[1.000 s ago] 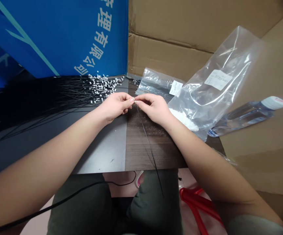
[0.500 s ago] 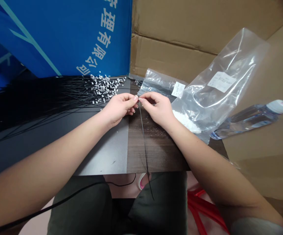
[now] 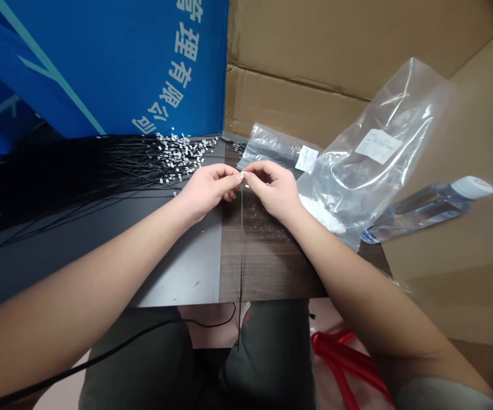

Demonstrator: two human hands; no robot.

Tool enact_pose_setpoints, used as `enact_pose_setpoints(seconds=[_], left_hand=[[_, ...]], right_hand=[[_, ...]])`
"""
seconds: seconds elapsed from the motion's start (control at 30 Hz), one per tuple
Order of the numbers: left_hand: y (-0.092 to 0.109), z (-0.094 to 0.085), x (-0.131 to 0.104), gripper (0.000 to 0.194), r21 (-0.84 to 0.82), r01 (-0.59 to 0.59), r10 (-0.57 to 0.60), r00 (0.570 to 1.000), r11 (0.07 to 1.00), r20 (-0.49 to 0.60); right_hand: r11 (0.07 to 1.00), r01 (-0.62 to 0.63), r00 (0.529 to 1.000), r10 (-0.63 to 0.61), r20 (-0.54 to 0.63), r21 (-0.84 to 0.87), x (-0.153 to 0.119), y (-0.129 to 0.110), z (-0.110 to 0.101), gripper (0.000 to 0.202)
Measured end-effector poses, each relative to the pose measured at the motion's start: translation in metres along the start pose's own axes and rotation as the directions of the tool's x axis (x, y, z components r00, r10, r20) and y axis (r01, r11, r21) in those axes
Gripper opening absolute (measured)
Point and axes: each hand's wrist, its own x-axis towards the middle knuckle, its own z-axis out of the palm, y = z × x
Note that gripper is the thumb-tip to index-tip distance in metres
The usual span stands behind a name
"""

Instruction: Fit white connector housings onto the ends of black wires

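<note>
My left hand [image 3: 209, 189] and my right hand [image 3: 277, 189] meet fingertip to fingertip over the table's front part. Between them a thin black wire [image 3: 241, 245] hangs down past the table edge. A small white piece shows at its top, in the pinch of both hands; its shape is mostly hidden. Left of my hands lies a large bundle of black wires [image 3: 118, 156] with small white ends. Close behind my right hand is a small clear bag [image 3: 272, 145] with a label. Beside that hand, a large clear bag [image 3: 357, 176] holds small white pieces.
A water bottle [image 3: 426, 208] lies at the right. Behind the table [image 3: 272, 273] stand a blue printed panel [image 3: 144, 68] and brown cardboard [image 3: 298, 97]. A black cable [image 3: 135, 336] crosses my lap, and a red stool [image 3: 349, 359] is below on the right.
The hanging wire has swung left and now hangs nearly straight down. Both hands stay pinched together in almost the same place. The view has shifted slightly.
</note>
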Motion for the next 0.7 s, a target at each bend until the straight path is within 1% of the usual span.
enact_pose_setpoints(seconds=[0.17,0.27,0.37,0.43,0.5,0.6,0.7], left_hand=[[-0.002,-0.001,0.000,0.027,-0.011,0.026,-0.025,0.998,1.000,0.057],[-0.003,-0.002,0.001,0.025,-0.003,0.019,-0.019,0.999,1.000,0.043],[-0.002,-0.002,0.002,0.022,0.025,0.009,-0.009,1.000,1.000,0.025],[-0.001,-0.003,0.002,0.022,0.071,0.000,-0.001,1.000,0.998,0.019],[0.000,-0.005,0.002,0.024,0.138,-0.016,0.013,1.000,0.990,0.025],[0.000,-0.008,0.002,0.027,0.239,-0.037,0.028,0.999,0.970,0.041],[0.000,-0.010,0.002,0.028,0.325,-0.048,0.030,0.998,0.944,0.059]], right_hand=[[1.000,0.011,1.000,-0.011,-0.015,-0.001,-0.001,0.000,0.004,0.011],[0.999,-0.001,1.000,0.001,-0.002,0.033,-0.002,-0.001,0.004,0.011],[0.995,-0.060,0.998,0.058,0.018,0.078,-0.001,-0.001,0.002,0.013],[0.987,-0.111,0.993,0.107,0.047,0.117,0.001,-0.002,0.000,0.015],[0.978,-0.150,0.985,0.137,0.102,0.143,0.003,-0.002,-0.004,0.018],[0.977,-0.163,0.975,0.139,0.172,0.137,0.005,-0.002,-0.008,0.018],[0.980,-0.158,0.972,0.132,0.194,0.121,0.006,-0.004,-0.011,0.015]])
